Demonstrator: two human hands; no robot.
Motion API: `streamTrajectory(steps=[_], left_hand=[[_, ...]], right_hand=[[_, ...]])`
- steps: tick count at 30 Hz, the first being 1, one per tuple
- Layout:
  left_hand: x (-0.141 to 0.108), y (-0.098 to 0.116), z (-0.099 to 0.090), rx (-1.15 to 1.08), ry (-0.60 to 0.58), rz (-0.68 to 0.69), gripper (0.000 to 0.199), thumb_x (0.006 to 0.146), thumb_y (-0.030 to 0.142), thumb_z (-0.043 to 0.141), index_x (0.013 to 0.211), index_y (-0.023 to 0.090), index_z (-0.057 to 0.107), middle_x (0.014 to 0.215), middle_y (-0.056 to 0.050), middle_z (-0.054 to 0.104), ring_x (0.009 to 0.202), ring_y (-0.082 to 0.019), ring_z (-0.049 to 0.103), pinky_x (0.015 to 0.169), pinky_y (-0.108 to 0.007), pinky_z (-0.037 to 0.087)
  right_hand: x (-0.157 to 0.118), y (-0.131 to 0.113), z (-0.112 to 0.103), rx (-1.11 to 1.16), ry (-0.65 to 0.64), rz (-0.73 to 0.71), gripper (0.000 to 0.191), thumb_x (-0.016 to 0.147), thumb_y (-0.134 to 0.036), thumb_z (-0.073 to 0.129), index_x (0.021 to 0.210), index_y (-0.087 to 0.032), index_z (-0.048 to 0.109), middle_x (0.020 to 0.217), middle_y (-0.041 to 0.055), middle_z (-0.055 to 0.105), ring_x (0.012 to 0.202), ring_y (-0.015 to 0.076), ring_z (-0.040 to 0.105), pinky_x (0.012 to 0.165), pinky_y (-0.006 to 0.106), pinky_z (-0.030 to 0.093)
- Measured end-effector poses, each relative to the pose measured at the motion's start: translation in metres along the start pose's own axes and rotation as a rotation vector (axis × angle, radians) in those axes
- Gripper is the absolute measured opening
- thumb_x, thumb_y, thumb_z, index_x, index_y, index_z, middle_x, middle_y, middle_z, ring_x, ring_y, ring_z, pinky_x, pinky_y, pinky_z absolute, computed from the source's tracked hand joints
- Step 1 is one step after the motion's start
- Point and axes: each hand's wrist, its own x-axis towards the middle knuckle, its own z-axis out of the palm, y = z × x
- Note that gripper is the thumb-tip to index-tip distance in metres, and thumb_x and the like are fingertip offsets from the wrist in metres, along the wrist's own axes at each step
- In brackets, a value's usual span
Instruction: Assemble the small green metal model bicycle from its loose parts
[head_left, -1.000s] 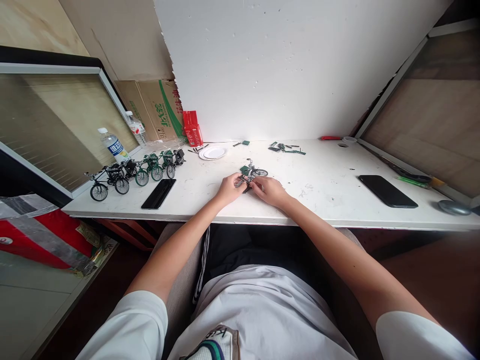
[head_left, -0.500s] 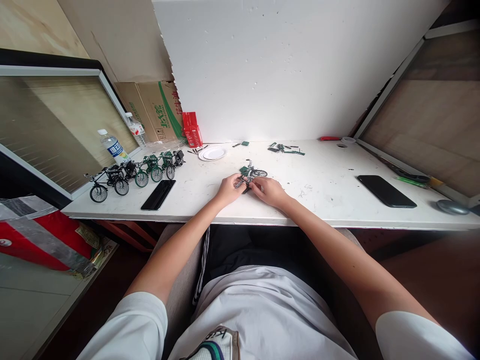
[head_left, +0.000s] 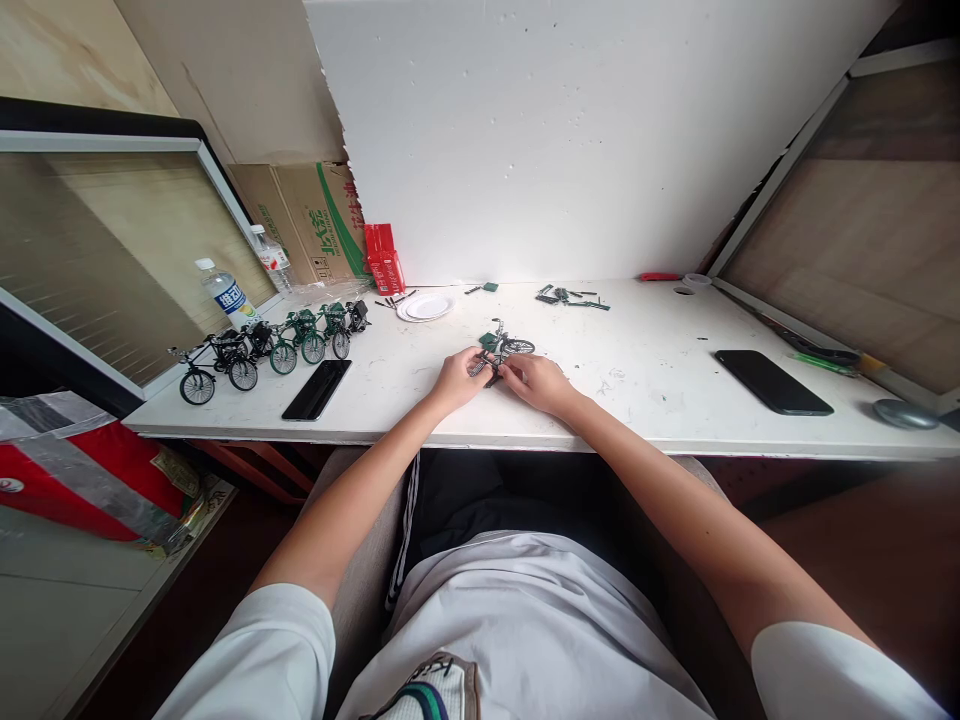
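A small dark model bicycle [head_left: 517,346] is between my two hands near the middle of the white table. My left hand [head_left: 460,380] grips its left side, fingers closed round it. My right hand [head_left: 541,383] pinches the bicycle's lower part from the right; the exact spot is hidden by the fingers. One spoked wheel and the handlebar show above my fingertips. A small green part [head_left: 489,341] sits just behind my left fingertips, at the bicycle. Loose dark green parts [head_left: 571,297] lie farther back on the table, and a small green piece [head_left: 489,287] lies left of them.
Several finished model bicycles [head_left: 242,372] stand at the left, by a bottle [head_left: 228,296] and a black phone [head_left: 317,390]. White plates [head_left: 425,306] and a red box [head_left: 384,262] are at the back. Another phone [head_left: 774,382] and a grey oval object [head_left: 906,414] lie right on the table [head_left: 660,400].
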Motion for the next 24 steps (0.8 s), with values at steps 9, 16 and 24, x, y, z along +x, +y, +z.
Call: streamTrajectory(steps=[9, 16, 24], left_hand=[[0.0005, -0.0005, 0.0003, 0.001, -0.007, -0.013, 0.022, 0.085, 0.021, 0.071, 0.107, 0.017, 0.072, 0.118, -0.012, 0.079, 0.107, -0.023, 0.075, 0.101, -0.034, 0.058], [0.0002, 0.0020, -0.0002, 0.003, -0.008, -0.019, 0.022, 0.085, 0.019, 0.072, 0.107, 0.017, 0.072, 0.118, -0.012, 0.079, 0.107, -0.023, 0.076, 0.102, -0.035, 0.058], [0.0004, -0.0003, -0.0004, 0.001, -0.013, -0.008, 0.023, 0.087, 0.021, 0.071, 0.109, 0.017, 0.072, 0.120, -0.012, 0.079, 0.110, -0.023, 0.075, 0.103, -0.035, 0.058]], right_hand=[[-0.0002, -0.0011, -0.0006, 0.003, -0.003, -0.001, 0.033, 0.111, -0.039, 0.046, 0.087, -0.022, 0.062, 0.080, 0.0054, 0.069, 0.072, 0.0197, 0.061, 0.064, 0.030, 0.036], [-0.0001, -0.0004, -0.0002, -0.012, -0.006, -0.001, 0.033, 0.112, -0.038, 0.046, 0.088, -0.022, 0.062, 0.080, 0.0055, 0.070, 0.073, 0.0198, 0.062, 0.064, 0.030, 0.035], [-0.0002, -0.0003, -0.0001, -0.010, -0.009, 0.001, 0.034, 0.111, -0.039, 0.045, 0.088, -0.022, 0.063, 0.080, 0.0065, 0.070, 0.073, 0.0207, 0.062, 0.064, 0.031, 0.036]])
